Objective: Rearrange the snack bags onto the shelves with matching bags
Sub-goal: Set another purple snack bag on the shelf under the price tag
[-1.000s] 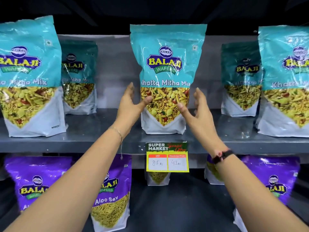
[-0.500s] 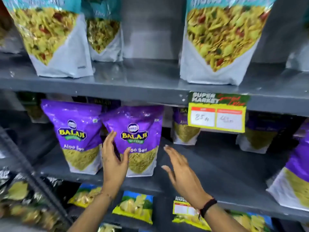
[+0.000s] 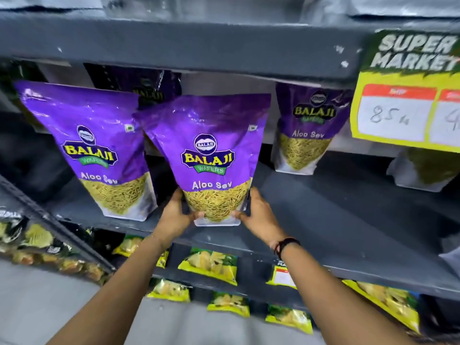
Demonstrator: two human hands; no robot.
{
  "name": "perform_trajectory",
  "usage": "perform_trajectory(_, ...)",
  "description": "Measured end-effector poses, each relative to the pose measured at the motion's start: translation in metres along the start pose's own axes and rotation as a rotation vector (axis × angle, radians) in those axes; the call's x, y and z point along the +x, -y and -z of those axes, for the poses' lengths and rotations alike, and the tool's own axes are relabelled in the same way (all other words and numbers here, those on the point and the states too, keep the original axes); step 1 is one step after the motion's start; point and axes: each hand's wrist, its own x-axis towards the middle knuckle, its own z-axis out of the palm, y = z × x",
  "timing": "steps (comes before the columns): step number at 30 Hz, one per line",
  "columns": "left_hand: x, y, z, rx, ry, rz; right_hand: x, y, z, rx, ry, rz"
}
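Note:
A purple Balaji Aloo Sev bag stands upright near the front of the grey middle shelf. My left hand grips its lower left side and my right hand grips its lower right side, thumbs on the clear bottom panel. A second purple Aloo Sev bag stands just to its left, touching or overlapping it. A third purple bag stands further back on the right, and a dark purple one sits behind in shadow.
A yellow price sign hangs from the shelf above at the right. Another bag is half hidden under that sign. Yellow-green snack packets fill the lower shelves, and a neighbouring rack with dark packets stands at the left.
The view dropped from the teal bags on the upper shelf to the purple row. My hands went from open near the purple bag to gripping its lower sides.

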Motion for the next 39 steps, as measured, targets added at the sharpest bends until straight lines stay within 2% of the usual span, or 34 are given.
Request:
perform_trajectory(5, 0.001, 0.0, -0.011, 0.041, -0.014, -0.019, -0.011, -0.005, 0.009, 0.012, -0.089, 0.022)
perform_trajectory(19, -0.023, -0.053, -0.123, 0.058, 0.15, -0.106, -0.083, -0.07, 0.107, -0.049, -0.284, -0.101)
perform_trajectory(39, -0.041, -0.064, -0.132, 0.136, 0.176, -0.124, -0.103, -0.08, 0.115, 0.008, -0.248, -0.109)
